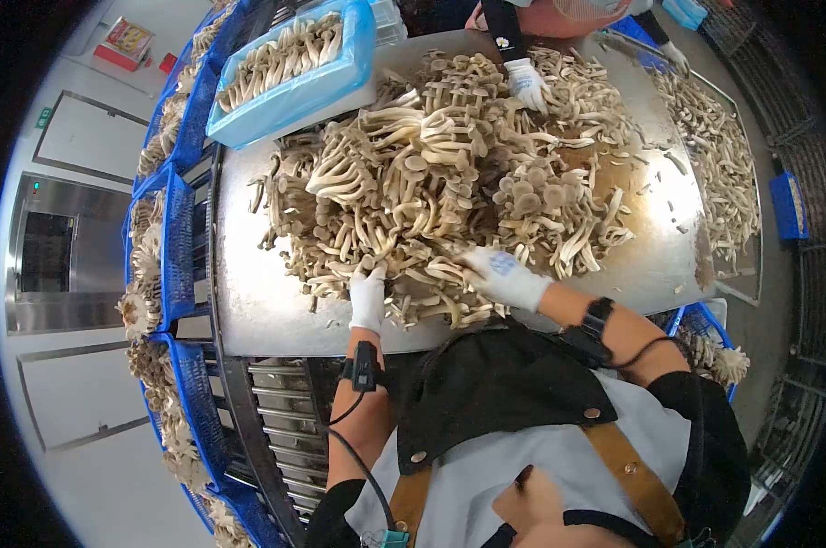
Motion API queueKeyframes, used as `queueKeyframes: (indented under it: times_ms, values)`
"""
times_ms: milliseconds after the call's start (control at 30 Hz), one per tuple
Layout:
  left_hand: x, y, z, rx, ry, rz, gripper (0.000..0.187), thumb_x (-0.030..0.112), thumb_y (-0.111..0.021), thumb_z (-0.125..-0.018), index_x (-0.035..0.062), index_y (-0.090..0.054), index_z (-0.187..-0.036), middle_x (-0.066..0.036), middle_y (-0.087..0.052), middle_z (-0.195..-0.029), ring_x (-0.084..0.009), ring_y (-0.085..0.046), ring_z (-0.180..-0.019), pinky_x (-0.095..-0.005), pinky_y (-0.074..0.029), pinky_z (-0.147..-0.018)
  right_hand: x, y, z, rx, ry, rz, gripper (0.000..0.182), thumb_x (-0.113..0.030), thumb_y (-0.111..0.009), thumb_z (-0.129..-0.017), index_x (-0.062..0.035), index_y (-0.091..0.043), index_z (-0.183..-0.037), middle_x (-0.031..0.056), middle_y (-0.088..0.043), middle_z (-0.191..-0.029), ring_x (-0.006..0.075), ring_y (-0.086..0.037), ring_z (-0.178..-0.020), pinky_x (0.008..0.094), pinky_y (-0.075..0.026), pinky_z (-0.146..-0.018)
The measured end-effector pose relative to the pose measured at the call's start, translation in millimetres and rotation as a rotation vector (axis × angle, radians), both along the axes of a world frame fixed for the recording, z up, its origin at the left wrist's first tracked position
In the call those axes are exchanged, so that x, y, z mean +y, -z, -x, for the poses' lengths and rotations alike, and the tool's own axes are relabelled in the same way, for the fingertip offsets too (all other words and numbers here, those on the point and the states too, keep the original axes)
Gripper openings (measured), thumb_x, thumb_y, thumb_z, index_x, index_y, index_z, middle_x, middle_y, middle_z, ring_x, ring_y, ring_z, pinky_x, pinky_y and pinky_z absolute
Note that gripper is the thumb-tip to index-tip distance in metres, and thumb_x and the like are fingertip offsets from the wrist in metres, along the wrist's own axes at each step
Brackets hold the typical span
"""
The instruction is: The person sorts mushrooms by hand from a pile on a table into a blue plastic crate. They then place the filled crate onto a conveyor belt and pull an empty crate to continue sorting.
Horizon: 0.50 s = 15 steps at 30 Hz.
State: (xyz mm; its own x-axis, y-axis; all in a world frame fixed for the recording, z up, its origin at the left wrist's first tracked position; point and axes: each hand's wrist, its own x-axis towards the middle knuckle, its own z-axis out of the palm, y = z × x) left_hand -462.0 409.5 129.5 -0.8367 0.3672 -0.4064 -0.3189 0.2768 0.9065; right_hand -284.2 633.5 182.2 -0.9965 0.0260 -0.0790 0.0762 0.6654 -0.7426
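Note:
A large heap of brown-capped mushrooms with pale stems [413, 173] covers the middle of the steel table [253, 310]. At the heap's near edge, my left hand [368, 300], in a white glove, has its fingers closed on a mushroom [367, 263]. My right hand [506, 278], gloved too, reaches in from the right with fingers curled around mushroom stems [445, 269]; its fingertips are partly hidden among them. Loose stems and small pieces lie between both hands.
A blue-lined box of mushrooms [289, 78] sits at the table's back left. Blue crates [177, 256] of mushroom clusters line the left side. Across the table, a co-worker's gloved hand [526, 86] touches the heap. A tray of mushrooms [719, 173] stands right.

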Motion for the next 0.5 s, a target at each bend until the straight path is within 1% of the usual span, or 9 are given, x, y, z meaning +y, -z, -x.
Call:
queueKeyframes:
  times_ms: [33,67,100,133,233,333,367,400,500]
  values:
    - [-4,-6,-1,-0.042,-0.058,-0.061,0.027,0.013,-0.062,-0.091,0.0013,-0.061,-0.116,-0.006,-0.066,-0.100,-0.0143,-0.063,-0.085,-0.0283,-0.051,-0.071,-8,16,18,0.149,-0.041,-0.012,0.036,-0.021,-0.049,-0.094,-0.0015,-0.052,-0.124,0.0215,-0.058,-0.117,0.0363,-0.059,-0.107,0.0435,-0.047,-0.093]
    - [-9,-10,-2,-0.085,-0.116,-0.123,0.026,0.013,-0.062,-0.092,0.0023,-0.062,-0.115,-0.006,-0.066,-0.100,-0.0142,-0.063,-0.084,-0.0279,-0.051,-0.069,-18,19,37,0.110,-0.055,-0.080,0.036,-0.020,-0.050,-0.094,-0.0027,-0.052,-0.126,0.0209,-0.058,-0.117,0.0356,-0.059,-0.108,0.0430,-0.047,-0.094]
    - [-17,-11,1,-0.169,-0.164,-0.050,0.024,0.014,-0.061,-0.093,0.0037,-0.062,-0.114,-0.005,-0.066,-0.099,-0.0138,-0.064,-0.081,-0.0274,-0.052,-0.068,-29,19,59,0.071,-0.071,-0.150,0.037,-0.019,-0.051,-0.093,-0.0040,-0.052,-0.127,0.0202,-0.057,-0.117,0.0348,-0.059,-0.109,0.0425,-0.048,-0.094]
    - [-23,-16,0,-0.186,-0.192,-0.081,0.024,0.014,-0.061,-0.093,0.0036,-0.061,-0.115,-0.005,-0.066,-0.098,-0.0139,-0.064,-0.080,-0.0276,-0.052,-0.067,-38,20,78,0.033,-0.089,-0.220,0.038,-0.018,-0.052,-0.093,-0.0053,-0.052,-0.128,0.0196,-0.057,-0.117,0.0341,-0.059,-0.110,0.0420,-0.048,-0.095]
    - [-37,-35,-12,-0.242,-0.310,-0.113,0.027,0.018,-0.062,-0.095,0.0061,-0.059,-0.119,-0.004,-0.066,-0.098,-0.0129,-0.064,-0.078,-0.0271,-0.052,-0.065,-58,34,119,-0.241,-0.184,-0.496,0.032,-0.015,-0.056,-0.090,-0.0041,-0.054,-0.119,0.0194,-0.058,-0.114,0.0330,-0.062,-0.106,0.0398,-0.051,-0.091]
    - [-70,-21,-18,-0.206,-0.277,-0.087,0.027,0.021,-0.061,-0.096,0.0096,-0.059,-0.121,-0.004,-0.066,-0.099,-0.0128,-0.063,-0.077,-0.0256,-0.051,-0.062,-59,33,124,-0.273,-0.202,-0.548,0.027,-0.011,-0.056,-0.088,-0.0031,-0.056,-0.114,0.0153,-0.060,-0.115,0.0277,-0.064,-0.105,0.0368,-0.056,-0.078]
    - [-75,-26,-25,-0.208,-0.293,-0.041,0.027,0.023,-0.059,-0.097,0.0121,-0.058,-0.123,-0.004,-0.066,-0.099,-0.0125,-0.063,-0.077,-0.0238,-0.049,-0.060,-53,39,116,-0.165,-0.196,-0.509,0.027,-0.009,-0.057,-0.087,-0.0038,-0.056,-0.113,0.0156,-0.060,-0.114,0.0296,-0.063,-0.105,0.0376,-0.055,-0.082]
    - [-78,-27,-33,-0.230,-0.295,-0.061,0.026,0.022,-0.059,-0.097,0.0108,-0.059,-0.121,-0.003,-0.066,-0.098,-0.0115,-0.062,-0.075,-0.0236,-0.048,-0.060,-46,34,107,-0.175,-0.131,-0.402,0.029,-0.013,-0.058,-0.086,-0.0038,-0.055,-0.113,0.0171,-0.060,-0.113,0.0319,-0.063,-0.104,0.0392,-0.052,-0.088]
    - [-78,-35,-56,-0.367,-0.227,-0.157,0.024,0.021,-0.058,-0.098,0.0077,-0.059,-0.118,-0.002,-0.065,-0.093,-0.0085,-0.058,-0.069,-0.0223,-0.046,-0.059,-26,13,61,-0.015,0.095,-0.140,0.032,-0.020,-0.058,-0.086,-0.0028,-0.052,-0.113,0.0214,-0.056,-0.113,0.0363,-0.060,-0.105,0.0434,-0.048,-0.093]
